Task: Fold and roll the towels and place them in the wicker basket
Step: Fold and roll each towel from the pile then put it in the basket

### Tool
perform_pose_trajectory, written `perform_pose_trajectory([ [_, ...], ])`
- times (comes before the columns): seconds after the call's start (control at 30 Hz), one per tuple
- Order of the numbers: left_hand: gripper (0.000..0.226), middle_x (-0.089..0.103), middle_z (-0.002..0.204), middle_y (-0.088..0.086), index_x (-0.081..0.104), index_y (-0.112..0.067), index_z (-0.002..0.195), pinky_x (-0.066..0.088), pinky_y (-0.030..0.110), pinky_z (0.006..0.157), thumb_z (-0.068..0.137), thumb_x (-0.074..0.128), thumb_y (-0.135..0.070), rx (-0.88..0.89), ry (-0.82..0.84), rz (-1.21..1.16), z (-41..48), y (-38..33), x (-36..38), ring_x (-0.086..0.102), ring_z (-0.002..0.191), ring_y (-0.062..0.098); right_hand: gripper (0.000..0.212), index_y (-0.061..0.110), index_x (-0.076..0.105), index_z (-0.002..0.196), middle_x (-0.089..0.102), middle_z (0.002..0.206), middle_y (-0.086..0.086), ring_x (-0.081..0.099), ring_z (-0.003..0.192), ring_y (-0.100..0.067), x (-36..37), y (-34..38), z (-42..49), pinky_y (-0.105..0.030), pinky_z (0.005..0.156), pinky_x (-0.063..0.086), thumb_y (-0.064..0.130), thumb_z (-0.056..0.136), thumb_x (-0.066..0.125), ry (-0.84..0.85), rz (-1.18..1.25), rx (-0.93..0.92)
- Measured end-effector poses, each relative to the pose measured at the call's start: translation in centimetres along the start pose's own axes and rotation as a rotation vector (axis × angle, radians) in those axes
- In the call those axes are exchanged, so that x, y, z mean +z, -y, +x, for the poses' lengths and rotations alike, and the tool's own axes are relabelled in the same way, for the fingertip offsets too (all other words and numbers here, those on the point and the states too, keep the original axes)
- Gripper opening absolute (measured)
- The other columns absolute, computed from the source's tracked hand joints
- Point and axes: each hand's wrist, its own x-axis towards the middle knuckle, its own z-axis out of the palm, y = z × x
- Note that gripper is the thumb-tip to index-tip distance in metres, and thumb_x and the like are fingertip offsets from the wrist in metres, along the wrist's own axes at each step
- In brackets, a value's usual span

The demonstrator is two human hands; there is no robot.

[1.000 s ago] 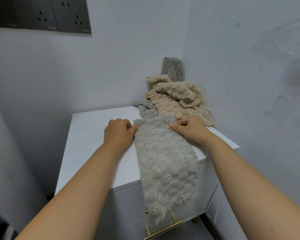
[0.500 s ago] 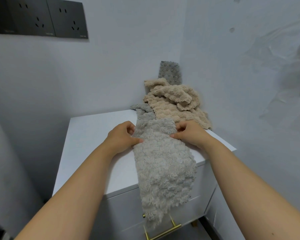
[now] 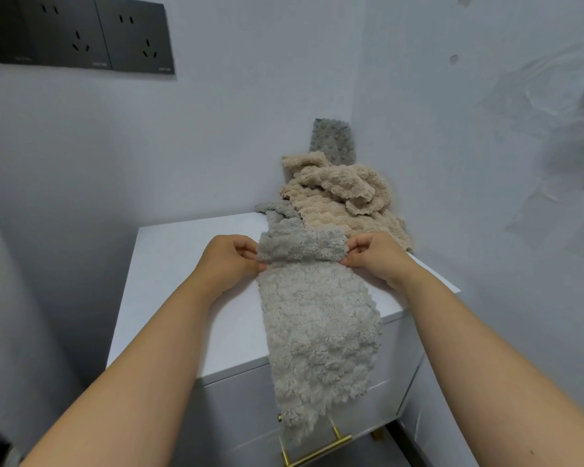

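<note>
Single head view (wide-angle), forward and down, close over the white cabinet (image 3: 162, 264).

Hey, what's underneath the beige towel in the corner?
Under the beige towel, a grey towel pokes out at the left edge; both lie on the white cabinet. A darker grey towel rises behind. Anything else beneath is covered.

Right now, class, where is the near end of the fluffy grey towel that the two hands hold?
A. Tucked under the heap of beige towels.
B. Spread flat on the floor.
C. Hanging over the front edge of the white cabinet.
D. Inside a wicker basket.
C: the fluffy grey towel drapes over the front edge of the white cabinet, and its lower end hangs down near the brass bar handle.
</note>
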Motion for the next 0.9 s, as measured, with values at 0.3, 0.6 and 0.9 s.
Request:
perform_pose_trajectory([
  [0.3, 0.028, 0.069, 0.079, 0.005, 0.070, -0.014, 0.067, 0.044, 0.020, 0.077, 0.083, 0.053, 0.002, 0.050, 0.128, 0.140, -0.9, -0.7, -0.2, 0.057, 0.077, 0.010, 0.034, 0.014, 0.071, 0.078, 0.068, 0.108, -0.007, 0.059, 0.101, -0.018, -0.3, 0.2, -0.3, -0.029, 0.092, 0.047, -0.010, 0.085, 0.047, 0.063, -0.055, -0.014],
  [0.6, 0.054, 0.055, 0.075, 0.012, 0.058, 0.002, 0.068, 0.035, 0.027, 0.067, 0.073, 0.074, -0.049, 0.025, 0.145, 0.205, -0.5, -0.9, 1.1, 0.046, 0.071, 0.015, 0.055, 0.008, 0.060, 0.072, 0.067, 0.089, -0.005, 0.061, 0.081, -0.021, 0.6, 0.5, -0.5, -0.027, 0.078, 0.044, 0.062, 0.081, 0.058, 0.048, -0.218, -0.012],
  [0.9, 0.035, 0.059, 0.108, -0.004, 0.057, -0.026, 0.088, 0.039, 0.019, 0.078, 0.069, 0.081, -0.044, 0.098, 0.279, 0.533, -0.3, -1.2, -0.6, 0.053, 0.102, 0.015, 0.027, 0.017, 0.066, 0.093, 0.058, 0.110, 0.001, 0.052, 0.100, -0.015, 0.6, 0.7, 0.0, -0.031, 0.089, 0.045, 0.037, 0.078, 0.075, 0.114, -0.420, -0.069],
])
